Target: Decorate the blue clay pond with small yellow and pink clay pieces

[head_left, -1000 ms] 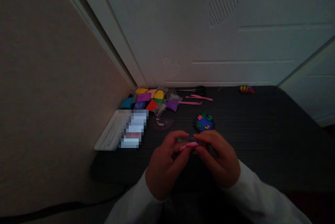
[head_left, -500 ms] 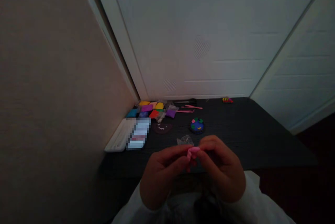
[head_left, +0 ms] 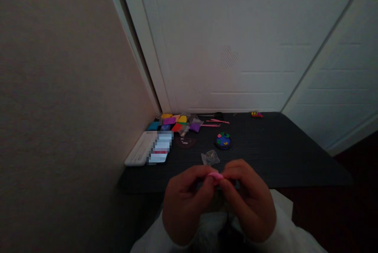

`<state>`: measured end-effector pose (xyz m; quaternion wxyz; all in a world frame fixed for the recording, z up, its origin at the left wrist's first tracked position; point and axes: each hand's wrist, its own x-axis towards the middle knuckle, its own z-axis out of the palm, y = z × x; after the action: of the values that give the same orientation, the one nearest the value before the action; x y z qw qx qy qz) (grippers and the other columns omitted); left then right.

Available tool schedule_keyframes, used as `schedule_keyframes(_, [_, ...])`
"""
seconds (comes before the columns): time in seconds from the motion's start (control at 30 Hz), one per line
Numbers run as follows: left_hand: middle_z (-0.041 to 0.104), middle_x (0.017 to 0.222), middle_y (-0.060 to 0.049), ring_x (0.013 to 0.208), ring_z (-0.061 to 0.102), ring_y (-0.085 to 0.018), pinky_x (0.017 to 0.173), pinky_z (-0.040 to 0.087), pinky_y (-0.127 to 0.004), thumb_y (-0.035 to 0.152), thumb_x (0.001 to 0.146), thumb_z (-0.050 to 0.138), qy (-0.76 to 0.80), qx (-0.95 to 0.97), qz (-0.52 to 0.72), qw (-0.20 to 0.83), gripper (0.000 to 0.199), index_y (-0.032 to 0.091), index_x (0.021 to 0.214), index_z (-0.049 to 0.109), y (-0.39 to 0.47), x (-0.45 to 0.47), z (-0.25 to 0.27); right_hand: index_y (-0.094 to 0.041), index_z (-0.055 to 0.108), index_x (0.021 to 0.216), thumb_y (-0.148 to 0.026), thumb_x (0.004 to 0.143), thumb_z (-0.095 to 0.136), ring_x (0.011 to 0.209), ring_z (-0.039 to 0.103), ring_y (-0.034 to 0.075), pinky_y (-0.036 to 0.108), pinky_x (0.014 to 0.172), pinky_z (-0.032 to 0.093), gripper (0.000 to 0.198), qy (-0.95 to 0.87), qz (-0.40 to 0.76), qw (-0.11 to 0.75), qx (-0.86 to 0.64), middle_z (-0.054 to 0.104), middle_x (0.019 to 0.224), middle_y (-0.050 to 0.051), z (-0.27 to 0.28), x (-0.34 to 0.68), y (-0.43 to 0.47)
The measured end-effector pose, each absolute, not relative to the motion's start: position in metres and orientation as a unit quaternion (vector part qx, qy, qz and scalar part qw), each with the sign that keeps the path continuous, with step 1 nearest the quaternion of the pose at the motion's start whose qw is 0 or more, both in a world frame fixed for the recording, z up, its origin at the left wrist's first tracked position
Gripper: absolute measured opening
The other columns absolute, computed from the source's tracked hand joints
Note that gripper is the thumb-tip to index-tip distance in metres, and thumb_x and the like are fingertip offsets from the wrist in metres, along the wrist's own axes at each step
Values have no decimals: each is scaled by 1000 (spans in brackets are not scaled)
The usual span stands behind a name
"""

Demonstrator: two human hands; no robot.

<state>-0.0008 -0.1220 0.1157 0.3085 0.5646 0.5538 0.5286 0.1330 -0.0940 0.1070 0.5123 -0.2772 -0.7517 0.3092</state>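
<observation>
Where the left hand (head_left: 184,203) and right hand (head_left: 251,201) face each other at the lower centre of the frame, the pink lump (head_left: 216,175) lies between their fingertips, its long axis roughly across the frame. Each grip is narrow, the left pinching the lump's left part, the right its right end; neither hand is clearly nearer. Just above, the bag (head_left: 211,157) lies on the desk (head_left: 283,154).
</observation>
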Motion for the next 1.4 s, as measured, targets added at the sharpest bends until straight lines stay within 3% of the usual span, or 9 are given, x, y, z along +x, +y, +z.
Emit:
schedule_keyframes(0.17, [62,68,3,60,59,-10,55,46,-18,23,72,54,578,554,522,294,7,22,75,60,-121,1,110,-20,54,84,-9,72,51,72,48,11,25,62,40,17,-750,298,517,-285,51,76,1,102,133,-92])
schedule_keyframes(0.37, [63,71,5,66,59,-9,58,46,-15,26,71,56,572,517,532,351,9,23,80,58,-117,2,107,-19,54,86,-6,68,54,74,50,11,25,63,42,22,-754,235,546,-280,53,78,2,101,134,-92])
schedule_keyframes(0.6, [62,100,2,95,54,-11,82,41,-16,25,77,49,528,520,542,396,22,25,97,57,-124,9,110,-22,54,91,-5,67,55,78,52,12,27,66,45,29,-765,166,555,-282,56,82,2,96,131,-88])
schedule_keyframes(0.93, [62,67,2,57,55,-8,56,45,-17,24,74,53,484,425,590,486,9,17,75,58,-114,0,104,-22,52,94,-7,67,55,77,51,14,29,64,44,31,-766,206,549,-263,54,82,3,94,137,-85])
schedule_keyframes(1.13, [59,60,4,58,53,-6,55,41,-14,24,72,55,491,436,578,485,10,17,65,58,-117,2,103,-21,51,100,-17,64,62,79,50,14,29,66,44,38,-792,207,510,-266,52,86,4,95,139,-85])
schedule_keyframes(1.27, [53,53,5,51,47,-6,48,37,-16,29,74,52,500,436,569,486,19,16,61,57,-116,1,99,-21,53,95,-14,68,59,77,50,13,27,64,44,29,-794,224,498,-268,53,83,3,94,139,-83])
schedule_keyframes(1.4, [52,55,3,54,48,-8,51,36,-18,33,79,44,529,468,534,465,25,16,66,58,-112,0,97,-20,54,88,-13,72,52,74,50,13,28,64,43,18,-801,207,485,-285,55,78,3,89,138,-76])
